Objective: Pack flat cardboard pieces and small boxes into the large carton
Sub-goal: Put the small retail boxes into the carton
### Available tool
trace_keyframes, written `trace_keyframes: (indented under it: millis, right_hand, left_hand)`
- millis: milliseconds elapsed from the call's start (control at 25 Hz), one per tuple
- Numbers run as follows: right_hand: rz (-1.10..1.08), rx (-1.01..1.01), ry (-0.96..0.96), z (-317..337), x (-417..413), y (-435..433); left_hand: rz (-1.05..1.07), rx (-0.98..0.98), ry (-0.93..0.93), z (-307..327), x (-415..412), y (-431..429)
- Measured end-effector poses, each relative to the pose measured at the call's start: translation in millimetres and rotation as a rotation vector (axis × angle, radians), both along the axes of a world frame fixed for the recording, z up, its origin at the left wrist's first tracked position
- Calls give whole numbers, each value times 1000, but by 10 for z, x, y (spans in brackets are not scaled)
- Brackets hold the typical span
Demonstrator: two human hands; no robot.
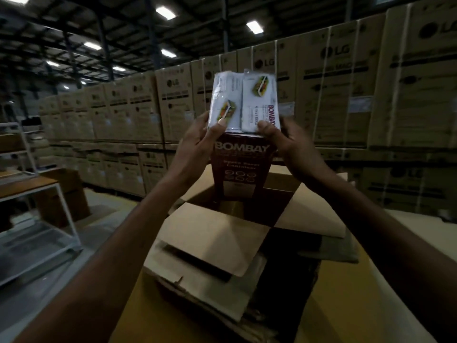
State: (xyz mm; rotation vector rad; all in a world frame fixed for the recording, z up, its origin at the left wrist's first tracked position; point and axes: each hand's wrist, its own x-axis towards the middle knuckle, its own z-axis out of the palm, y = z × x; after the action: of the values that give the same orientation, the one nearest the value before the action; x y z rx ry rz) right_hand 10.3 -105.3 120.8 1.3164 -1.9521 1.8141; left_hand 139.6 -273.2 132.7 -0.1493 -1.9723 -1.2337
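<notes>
Several flat cardboard pieces (205,300) lie at near side of large carton (212,233), under open flap. Above carton mouth: brown small box (241,167) upright. Left hand (197,142), right hand (279,139) fingers pinch white printed packs (243,102) atop it. Left of carton: metal rack (37,206). Behind carton: stacked LG cartons (346,95).

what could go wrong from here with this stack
The two white packs are pinned only at their lower ends by the left hand and right hand; one may slip off the maroon box. The large carton seems to sit on loose flattened cardboard, so it could shift as the box goes in.
</notes>
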Motion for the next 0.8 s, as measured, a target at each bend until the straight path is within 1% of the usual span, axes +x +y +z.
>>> trace_keyframes:
  millis: [120,200,280,400,480,520,600,640,720,800]
  right_hand:
    - [-111,51,-114,-124,-262,-206]
    - [-194,116,-163,-251,-421,-304]
    - [-276,233,-198,-368,-572,-396]
    - [-331,412,-357,-553,-724,-529]
    - [-355,604,-479,-666,-723,-639]
    - [-367,714,-497,-729,-733,-692]
    - [-399,925,-407,-846,-787,-769]
    - [-434,998,-325,-882,-813,-813]
    - [-548,1096,-163,-871,-849,-895]
    - [-595,1133,-56,-811,-928,-947]
  left_hand:
    - [3,-3,-154,-80,-434,-387]
    - [-57,-26,-294,-132,-677,-617]
    - [-147,-70,-434,-191,-881,-813]
    - [-193,-169,-616,-402,-1189,-1076]
    - [-245,-301,-754,-594,-1422,-1271]
    - [-295,-381,-826,-713,-1558,-1359]
    - [-392,-523,-931,-941,-1782,-1446]
    - [-407,-566,-930,-1028,-1870,-1463]
    - [-382,-622,-881,-1107,-2000,-1483]
    - [-350,-745,-816,-1091,-2077,-1518]
